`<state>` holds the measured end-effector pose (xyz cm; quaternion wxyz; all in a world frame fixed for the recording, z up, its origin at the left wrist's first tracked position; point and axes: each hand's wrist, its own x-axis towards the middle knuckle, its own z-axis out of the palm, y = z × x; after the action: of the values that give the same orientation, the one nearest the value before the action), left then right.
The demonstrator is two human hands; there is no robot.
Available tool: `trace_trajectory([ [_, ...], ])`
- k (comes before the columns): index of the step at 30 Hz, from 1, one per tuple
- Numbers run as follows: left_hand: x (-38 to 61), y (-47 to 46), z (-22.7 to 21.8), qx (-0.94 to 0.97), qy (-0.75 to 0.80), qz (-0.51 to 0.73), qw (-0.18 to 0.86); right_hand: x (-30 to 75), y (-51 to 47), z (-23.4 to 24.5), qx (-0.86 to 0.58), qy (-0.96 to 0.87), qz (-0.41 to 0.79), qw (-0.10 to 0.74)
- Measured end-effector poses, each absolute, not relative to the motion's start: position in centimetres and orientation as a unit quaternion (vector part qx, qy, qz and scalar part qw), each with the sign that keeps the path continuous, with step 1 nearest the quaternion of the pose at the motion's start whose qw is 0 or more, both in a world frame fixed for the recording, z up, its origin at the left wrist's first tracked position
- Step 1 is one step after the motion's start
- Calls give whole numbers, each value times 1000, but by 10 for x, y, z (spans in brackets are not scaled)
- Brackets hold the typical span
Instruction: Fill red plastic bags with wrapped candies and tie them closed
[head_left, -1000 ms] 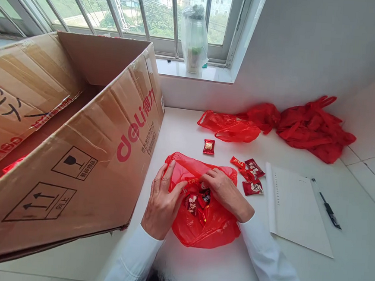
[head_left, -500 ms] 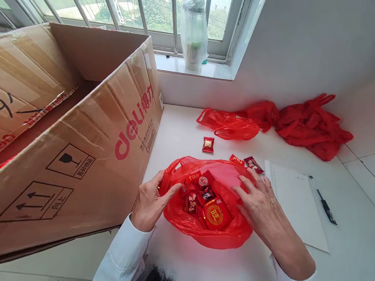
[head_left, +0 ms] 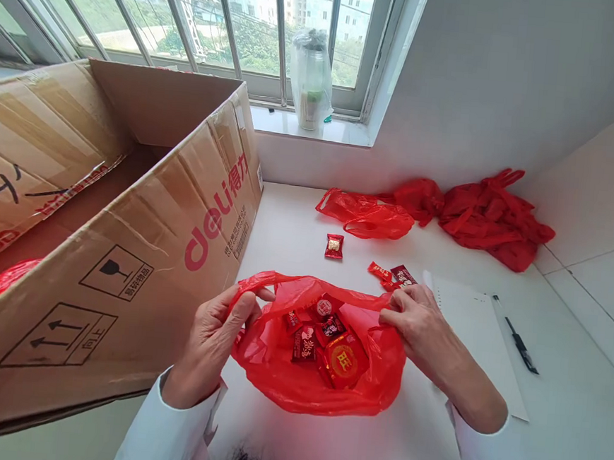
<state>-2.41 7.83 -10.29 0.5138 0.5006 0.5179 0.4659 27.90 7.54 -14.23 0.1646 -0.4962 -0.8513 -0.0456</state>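
A red plastic bag (head_left: 294,388) lies open on the white table (head_left: 343,445) in front of me. Inside it sit several wrapped candies (head_left: 325,334), one with a round gold label. My left hand (head_left: 213,339) pinches the bag's left rim and handle. At the right rim, my right hand (head_left: 419,324) is closed on the plastic. Just beyond the right hand lie loose red candy packets (head_left: 388,273), and a single candy (head_left: 334,246) rests farther back.
A large open cardboard box (head_left: 125,244) fills the left side, with red bags inside. More red bags (head_left: 366,215) and a bigger heap (head_left: 491,217) lie by the wall. A paper sheet (head_left: 469,328) and pen (head_left: 515,340) are at right. A wrapped bottle (head_left: 311,81) stands on the windowsill.
My hands went from pressing on the bag to spreading apart and gripping its two rims. The bag's mouth now stands open and lifted, showing the candies.
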Motion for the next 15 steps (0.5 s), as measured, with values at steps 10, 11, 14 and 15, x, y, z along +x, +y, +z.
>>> trace_trajectory([
  [10, -11, 95, -75, 489, 472, 603, 417, 266, 111, -67, -454, -769, 66, 445],
  [11, -8, 97, -69, 482, 469, 625, 397, 265, 115, -59, -443, -755, 78, 476],
  [14, 3, 100, -48, 466, 461, 677, 336, 260, 127, -34, -406, -705, 119, 569],
  [15, 6, 100, -42, 457, 461, 694, 311, 258, 130, -27, -398, -692, 127, 588],
])
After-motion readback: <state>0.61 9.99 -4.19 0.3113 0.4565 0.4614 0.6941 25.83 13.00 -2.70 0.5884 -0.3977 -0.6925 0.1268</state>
